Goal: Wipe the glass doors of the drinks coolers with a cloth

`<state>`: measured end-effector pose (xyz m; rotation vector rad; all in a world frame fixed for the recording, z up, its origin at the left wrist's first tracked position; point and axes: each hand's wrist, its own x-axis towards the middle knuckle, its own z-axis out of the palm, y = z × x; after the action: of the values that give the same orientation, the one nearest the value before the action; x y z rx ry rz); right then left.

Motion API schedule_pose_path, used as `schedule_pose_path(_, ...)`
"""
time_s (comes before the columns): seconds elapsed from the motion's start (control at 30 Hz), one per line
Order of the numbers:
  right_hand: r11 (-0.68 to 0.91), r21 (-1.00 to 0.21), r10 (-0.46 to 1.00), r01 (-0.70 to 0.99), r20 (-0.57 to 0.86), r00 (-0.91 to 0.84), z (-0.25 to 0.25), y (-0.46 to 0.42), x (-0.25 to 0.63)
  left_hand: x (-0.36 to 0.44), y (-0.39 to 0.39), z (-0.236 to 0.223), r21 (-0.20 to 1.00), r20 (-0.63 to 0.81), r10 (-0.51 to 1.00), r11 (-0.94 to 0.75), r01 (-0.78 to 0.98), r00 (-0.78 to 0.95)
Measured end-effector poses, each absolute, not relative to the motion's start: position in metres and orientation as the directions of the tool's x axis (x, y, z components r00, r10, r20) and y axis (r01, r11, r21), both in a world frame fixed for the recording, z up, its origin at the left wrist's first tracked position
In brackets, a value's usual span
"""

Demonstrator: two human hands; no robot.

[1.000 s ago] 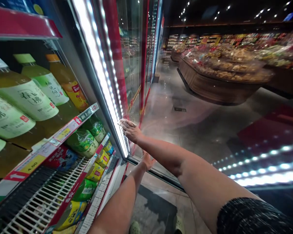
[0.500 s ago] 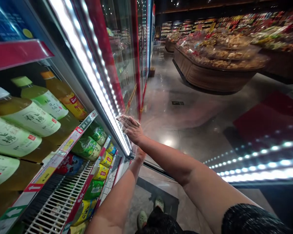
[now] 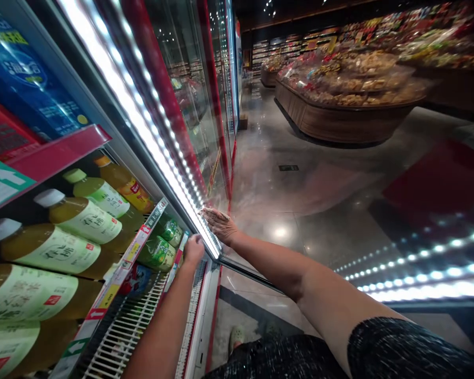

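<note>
My right hand [image 3: 223, 229] presses a crumpled light cloth [image 3: 210, 212] against the glass door, beside the bright LED strip [image 3: 150, 129] near its lower end. Its fingers lie over the cloth. Closer to the shelves, my left hand [image 3: 194, 249] has its fingers curled in by the front end of a lower shelf; whether it grips anything there is hidden. Green-labelled bottles [image 3: 165, 253] lie just left of that hand.
Large drink bottles [image 3: 63, 251] fill the shelf at left, behind a price strip [image 3: 122, 271]. A white wire rack [image 3: 132, 326] sits below. Beyond the glass stands a round wooden display [image 3: 339, 123] heaped with packaged goods. My shoe [image 3: 237, 335] shows on the floor.
My left hand has moved from below the right hand, leftward and up to the shelf front. The right hand with the cloth sits slightly lower along the strip. The view has shifted.
</note>
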<state>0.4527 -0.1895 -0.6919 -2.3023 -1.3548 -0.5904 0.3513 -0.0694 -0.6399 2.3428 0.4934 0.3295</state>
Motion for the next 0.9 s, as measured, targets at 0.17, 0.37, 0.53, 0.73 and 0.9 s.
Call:
schedule_pose_path(0.17,-0.482,-0.153,0.67,0.863,0.571,0.475,-0.687,-0.187,0.447,0.384,-0.045,-0.552,0.616,0.524,0.381,-0.787,-0.029,0.762)
schedule_pose_path(0.37,-0.469,-0.097,0.628,0.878,0.663,0.408,-0.678,-0.191,0.442,0.421,-0.064,-0.448,0.27,0.731,-0.066,-0.886,-0.377,0.679)
schedule_pose_path(0.53,-0.468,-0.081,0.604,0.88,0.698,0.385,-0.681,-0.193,0.44,0.446,-0.074,-0.403,0.227,0.65,-0.235,-0.847,-0.481,0.722)
schedule_pose_path(0.73,-0.498,-0.099,0.553,0.861,0.729,0.403,-0.68,-0.168,0.444,0.452,-0.077,-0.388,0.148,0.627,-0.325,-0.843,-0.517,0.708)
schedule_pose_path(0.9,-0.587,-0.22,0.384,0.779,0.772,0.507,-0.669,-0.144,0.449,0.451,-0.068,-0.39,0.118,0.638,-0.343,-0.842,-0.527,0.69)
